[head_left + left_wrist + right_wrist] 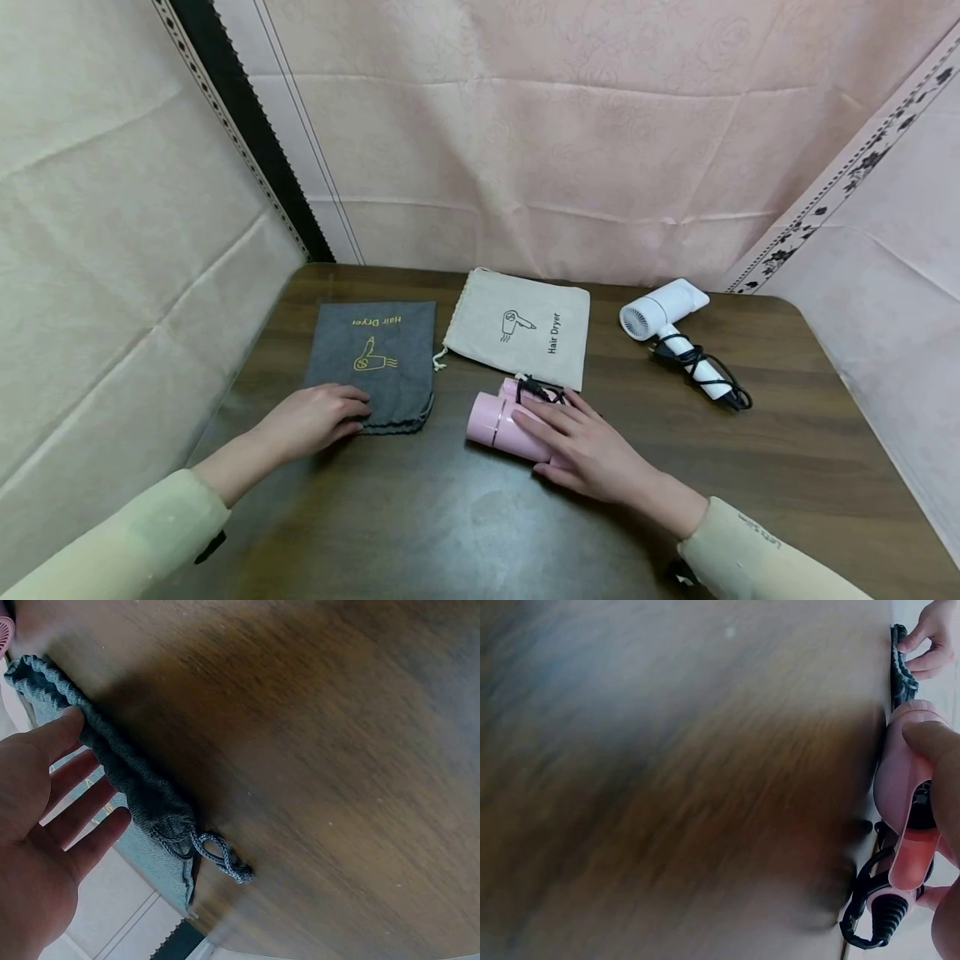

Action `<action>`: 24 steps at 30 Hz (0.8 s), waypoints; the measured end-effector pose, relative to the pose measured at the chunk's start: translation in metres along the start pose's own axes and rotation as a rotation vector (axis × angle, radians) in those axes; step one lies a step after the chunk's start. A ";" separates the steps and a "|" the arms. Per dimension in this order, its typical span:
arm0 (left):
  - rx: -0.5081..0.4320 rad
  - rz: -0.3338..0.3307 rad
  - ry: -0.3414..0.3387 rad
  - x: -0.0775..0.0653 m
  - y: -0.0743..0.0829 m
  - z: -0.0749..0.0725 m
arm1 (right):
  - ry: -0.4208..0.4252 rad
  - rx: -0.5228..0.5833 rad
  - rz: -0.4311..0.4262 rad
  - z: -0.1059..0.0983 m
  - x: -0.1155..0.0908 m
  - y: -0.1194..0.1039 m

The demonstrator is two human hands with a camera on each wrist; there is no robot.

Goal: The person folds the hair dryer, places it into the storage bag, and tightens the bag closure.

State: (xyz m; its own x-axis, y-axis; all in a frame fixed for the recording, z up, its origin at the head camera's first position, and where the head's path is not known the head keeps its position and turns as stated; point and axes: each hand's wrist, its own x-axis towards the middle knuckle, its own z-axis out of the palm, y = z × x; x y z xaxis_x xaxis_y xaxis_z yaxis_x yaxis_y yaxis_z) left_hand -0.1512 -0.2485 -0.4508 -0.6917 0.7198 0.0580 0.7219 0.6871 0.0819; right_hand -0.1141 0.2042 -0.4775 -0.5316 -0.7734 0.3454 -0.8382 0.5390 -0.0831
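Observation:
A dark grey drawstring bag (405,387) with a gold hair dryer print lies flat at left. My left hand (322,417) touches its near left corner; in the left wrist view the fingers are nearly straight, with the thumb at the gathered mouth (135,776). A pink hair dryer (489,419) lies on the table near the middle, its black cord bundled at the handle. Over its barrel lies my right hand (588,454), with the thumb (926,739) on the near side and the fingers across the top, gripping it. Part of the dryer is hidden under this hand.
A cream drawstring bag (480,321), printed with a hair dryer, lies behind the pink dryer. At the right rests a white hair dryer (663,307) with its black cord wrapped round the handle. Cloth hangs around the sides and back of the wooden table (795,475).

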 end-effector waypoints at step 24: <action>-0.003 0.006 0.033 0.005 0.001 -0.004 | 0.071 0.017 -0.020 0.001 0.006 0.000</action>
State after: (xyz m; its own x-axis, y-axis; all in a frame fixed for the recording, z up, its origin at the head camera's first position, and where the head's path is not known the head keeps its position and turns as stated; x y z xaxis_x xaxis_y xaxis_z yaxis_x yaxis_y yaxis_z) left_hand -0.1537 -0.2446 -0.4466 -0.6878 0.7201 0.0915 0.7259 0.6826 0.0849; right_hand -0.1175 0.1995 -0.4768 -0.5051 -0.7581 0.4125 -0.8510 0.5172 -0.0915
